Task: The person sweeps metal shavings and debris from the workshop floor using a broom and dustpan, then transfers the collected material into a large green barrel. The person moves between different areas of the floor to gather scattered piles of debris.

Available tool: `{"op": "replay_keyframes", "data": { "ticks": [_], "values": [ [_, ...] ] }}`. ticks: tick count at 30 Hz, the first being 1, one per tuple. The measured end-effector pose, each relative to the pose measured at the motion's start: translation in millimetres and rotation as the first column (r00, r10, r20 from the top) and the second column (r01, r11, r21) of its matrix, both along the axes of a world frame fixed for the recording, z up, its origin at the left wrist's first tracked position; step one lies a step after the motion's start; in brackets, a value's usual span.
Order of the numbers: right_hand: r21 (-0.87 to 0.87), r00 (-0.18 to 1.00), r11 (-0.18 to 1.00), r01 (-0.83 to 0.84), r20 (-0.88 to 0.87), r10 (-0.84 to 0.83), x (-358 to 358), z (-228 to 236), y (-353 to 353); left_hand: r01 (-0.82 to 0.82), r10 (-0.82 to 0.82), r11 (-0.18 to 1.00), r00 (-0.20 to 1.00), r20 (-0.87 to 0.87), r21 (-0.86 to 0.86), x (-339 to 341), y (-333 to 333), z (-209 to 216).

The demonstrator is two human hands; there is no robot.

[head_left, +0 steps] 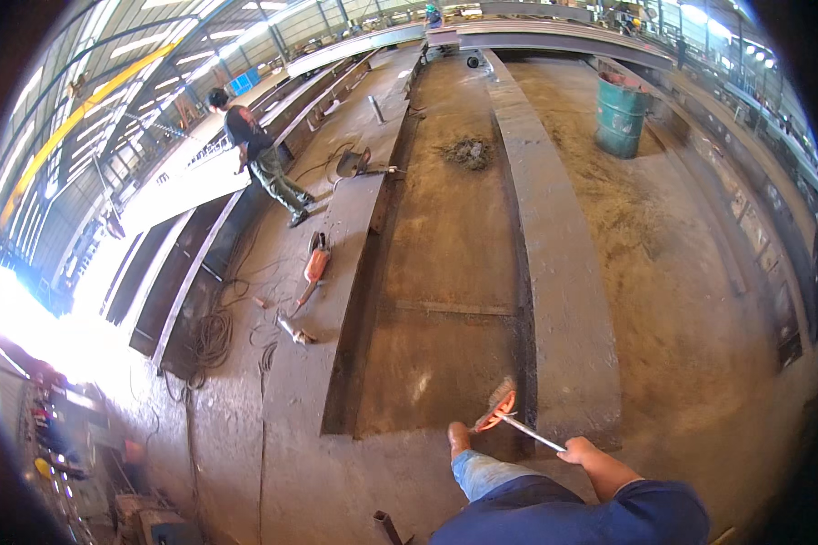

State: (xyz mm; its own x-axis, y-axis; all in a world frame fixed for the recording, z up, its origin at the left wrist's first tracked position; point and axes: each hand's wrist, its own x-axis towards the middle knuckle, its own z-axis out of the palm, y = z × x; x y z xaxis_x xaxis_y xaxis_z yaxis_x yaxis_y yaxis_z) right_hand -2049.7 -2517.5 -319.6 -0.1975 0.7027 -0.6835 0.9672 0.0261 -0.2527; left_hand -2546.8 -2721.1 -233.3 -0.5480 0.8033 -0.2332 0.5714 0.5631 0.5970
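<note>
My right hand (577, 450) is closed around the pale handle (534, 433) of a push broom. The broom's orange head (496, 414), with brownish bristles, is low by my shoe (459, 439), beside the right-hand steel beam (563, 300). I cannot tell whether the bristles touch the floor. My left hand is out of view. A dark heap of debris (468, 153) lies farther up the floor strip (450, 254) between two long steel beams.
On the left beam (345, 241) lie an orange power tool (316, 265) and a smaller silver tool (295, 332). Coiled cables (214, 338) lie left of it. A person (259, 150) stands at far left. A green drum (621, 116) stands at far right.
</note>
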Motion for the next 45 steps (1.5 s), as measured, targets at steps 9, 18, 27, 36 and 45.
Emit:
{"op": "replay_keyframes", "data": {
  "ticks": [9, 18, 27, 36, 45],
  "values": [
    [-0.125, 0.939, 0.942, 0.312, 0.191, -0.286, -88, 1, 214, 0.124, -0.119, 0.991, 0.988, -0.103, 0.051, -159, 158, -3],
    [0.098, 0.91, 0.914, 0.394, 0.099, -0.403, -185, 2, 411, 0.269, -0.203, 0.841, 0.961, -0.187, 0.47, -273, 484, -37],
    [0.09, 0.765, 0.806, 0.585, 0.269, -0.585, -227, 23, 524, 0.347, -0.394, 0.848, 0.918, 0.037, 0.401, -297, 852, -49],
    [0.04, 0.532, 0.547, 0.836, 0.181, -0.827, -234, 29, 611, 0.751, -0.779, 0.612, 0.626, 0.029, 0.249, -230, 1201, -48],
    [0.068, 0.558, 0.56, 0.826, 0.04, -0.829, -164, -15, 850, 0.548, -0.613, 0.725, 0.789, 0.03, 0.417, -78, 1502, -95]
  ]
}}
